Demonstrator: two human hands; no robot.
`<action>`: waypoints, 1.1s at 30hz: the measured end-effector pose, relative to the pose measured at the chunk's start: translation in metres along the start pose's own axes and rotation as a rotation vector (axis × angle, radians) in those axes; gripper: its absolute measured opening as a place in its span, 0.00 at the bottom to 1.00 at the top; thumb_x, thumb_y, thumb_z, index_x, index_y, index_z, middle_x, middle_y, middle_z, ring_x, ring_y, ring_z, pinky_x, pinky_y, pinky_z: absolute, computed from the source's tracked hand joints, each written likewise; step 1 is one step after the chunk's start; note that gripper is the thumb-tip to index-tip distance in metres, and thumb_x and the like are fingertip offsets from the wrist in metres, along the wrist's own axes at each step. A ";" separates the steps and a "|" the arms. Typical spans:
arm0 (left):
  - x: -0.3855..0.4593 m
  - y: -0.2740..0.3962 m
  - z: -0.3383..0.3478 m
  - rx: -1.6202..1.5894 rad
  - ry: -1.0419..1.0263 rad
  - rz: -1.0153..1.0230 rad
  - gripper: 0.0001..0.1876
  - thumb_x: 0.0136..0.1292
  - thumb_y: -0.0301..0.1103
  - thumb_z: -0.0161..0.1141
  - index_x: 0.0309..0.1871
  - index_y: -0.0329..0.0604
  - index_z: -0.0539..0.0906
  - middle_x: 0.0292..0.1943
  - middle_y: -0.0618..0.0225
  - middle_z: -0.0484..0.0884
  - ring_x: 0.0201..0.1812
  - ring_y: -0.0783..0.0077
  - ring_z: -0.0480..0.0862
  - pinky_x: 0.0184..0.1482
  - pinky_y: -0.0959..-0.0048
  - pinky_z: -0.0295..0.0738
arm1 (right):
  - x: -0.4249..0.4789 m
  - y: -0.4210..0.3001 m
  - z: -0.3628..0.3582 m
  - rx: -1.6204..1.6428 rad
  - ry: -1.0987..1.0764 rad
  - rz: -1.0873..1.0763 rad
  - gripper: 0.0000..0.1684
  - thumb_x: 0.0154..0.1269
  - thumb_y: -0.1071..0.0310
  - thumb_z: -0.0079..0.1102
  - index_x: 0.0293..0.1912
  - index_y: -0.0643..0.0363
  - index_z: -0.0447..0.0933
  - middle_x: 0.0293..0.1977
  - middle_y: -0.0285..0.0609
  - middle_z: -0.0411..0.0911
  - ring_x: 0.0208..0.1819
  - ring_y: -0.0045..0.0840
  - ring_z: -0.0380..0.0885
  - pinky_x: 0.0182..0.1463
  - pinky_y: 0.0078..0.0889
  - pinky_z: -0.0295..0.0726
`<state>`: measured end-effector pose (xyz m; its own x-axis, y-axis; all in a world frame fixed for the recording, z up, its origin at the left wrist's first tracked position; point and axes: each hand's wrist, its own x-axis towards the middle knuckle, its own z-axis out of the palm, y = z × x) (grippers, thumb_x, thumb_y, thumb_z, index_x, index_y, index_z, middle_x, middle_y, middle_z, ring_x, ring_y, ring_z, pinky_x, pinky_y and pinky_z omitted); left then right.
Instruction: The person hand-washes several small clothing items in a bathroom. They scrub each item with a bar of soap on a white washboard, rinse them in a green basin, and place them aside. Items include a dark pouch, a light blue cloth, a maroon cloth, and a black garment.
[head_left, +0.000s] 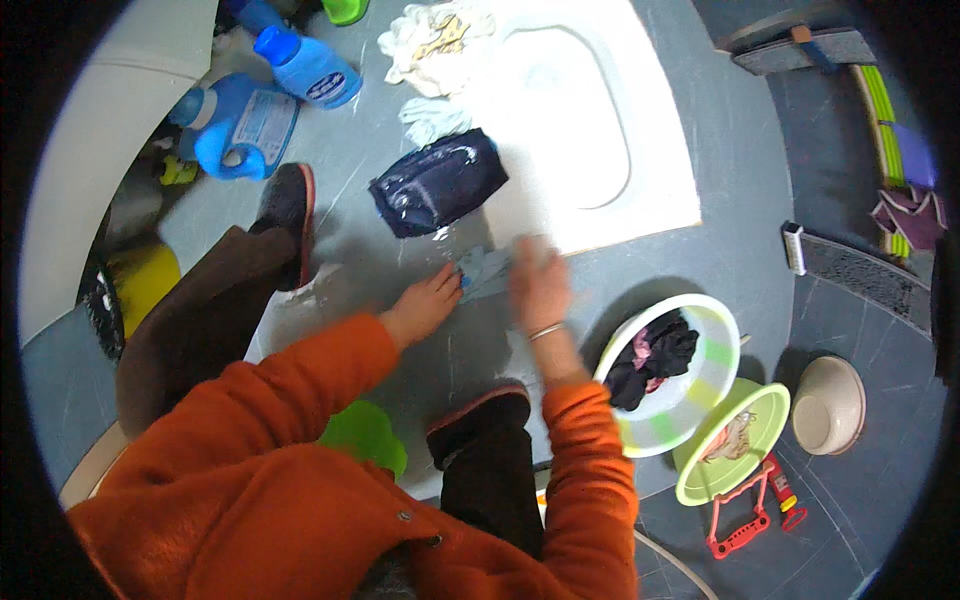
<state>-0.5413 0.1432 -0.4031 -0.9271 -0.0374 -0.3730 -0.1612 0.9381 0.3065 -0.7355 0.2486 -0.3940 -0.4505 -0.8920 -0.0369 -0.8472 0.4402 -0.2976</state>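
Note:
A small grey-blue cloth (486, 271) lies on the wet floor between my hands. The fingers of my left hand (424, 306) hold its left edge, where a bit of brighter blue shows. My right hand (541, 289), blurred and wearing a bangle, is at the cloth's right end; whether it grips the cloth is not clear. Beyond them a dark, wet, folded cloth (442, 184) rests beside the white squat toilet pan (660, 165). A pale blue-white cloth (435, 120) and a white cloth with a yellowish print (442, 45) are bunched farther off, against the pan's left edge.
Blue detergent bottles (311, 67) stand at upper left. At right are a white-and-green basin (720, 360) with dark clothes, a light-green basin (694, 487) with pale cloth, and a beige bucket (829, 409). A green plastic item (367, 439) sits between my slippered feet. A hose (675, 562) crosses the floor.

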 end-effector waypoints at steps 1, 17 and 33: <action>0.011 0.000 -0.003 -0.139 -0.073 -0.114 0.24 0.58 0.27 0.50 0.60 0.37 0.71 0.68 0.53 0.62 0.69 0.52 0.61 0.55 0.61 0.76 | -0.006 -0.013 0.012 -0.030 0.056 -0.097 0.32 0.59 0.61 0.56 0.64 0.41 0.64 0.55 0.59 0.67 0.48 0.49 0.72 0.49 0.46 0.76; -0.002 0.005 -0.023 -0.003 -0.103 -0.026 0.31 0.54 0.26 0.57 0.64 0.37 0.67 0.71 0.58 0.57 0.72 0.54 0.56 0.58 0.63 0.74 | -0.005 0.016 0.000 0.008 -0.147 -0.062 0.28 0.59 0.63 0.55 0.61 0.39 0.67 0.48 0.56 0.71 0.46 0.49 0.74 0.44 0.51 0.78; 0.017 0.004 -0.006 0.013 -0.046 -0.098 0.21 0.57 0.27 0.53 0.56 0.42 0.75 0.62 0.60 0.68 0.62 0.53 0.68 0.51 0.63 0.78 | 0.015 0.069 -0.073 -0.054 -0.024 0.347 0.36 0.59 0.56 0.59 0.67 0.38 0.62 0.47 0.55 0.68 0.46 0.48 0.73 0.40 0.46 0.80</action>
<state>-0.5597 0.1443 -0.4032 -0.8906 -0.1140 -0.4402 -0.2456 0.9353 0.2548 -0.8216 0.2735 -0.3453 -0.7080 -0.6901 -0.1500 -0.6587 0.7219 -0.2122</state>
